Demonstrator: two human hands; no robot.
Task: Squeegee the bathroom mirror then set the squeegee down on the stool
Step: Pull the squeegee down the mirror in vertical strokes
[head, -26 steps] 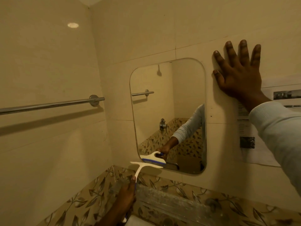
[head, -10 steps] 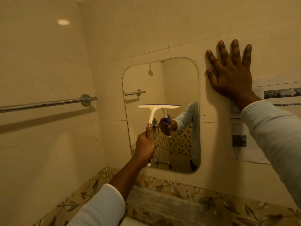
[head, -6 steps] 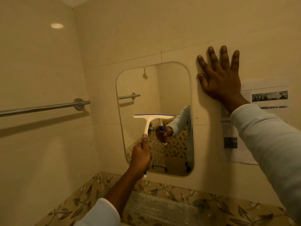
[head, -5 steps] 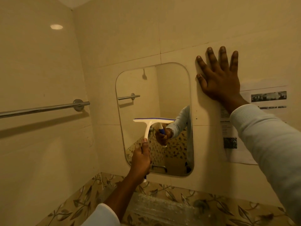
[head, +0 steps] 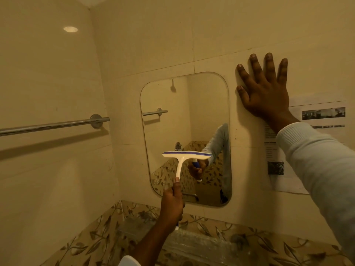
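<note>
White squeegee (head: 184, 155) against mirror (head: 207, 104)

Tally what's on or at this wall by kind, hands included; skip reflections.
hands (left hand, right hand): 2
squeegee: 1
mirror: 1
towel bar: 1
paper notice: 1
total: 6

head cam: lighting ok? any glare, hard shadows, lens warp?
Head view: dim, warm yellow cast; one glare spot high on the left; towel bar throws a broad soft shadow below it; mirror free of glare, edges bowed by the wide-angle lens; squeegee in left hand sharp.
</note>
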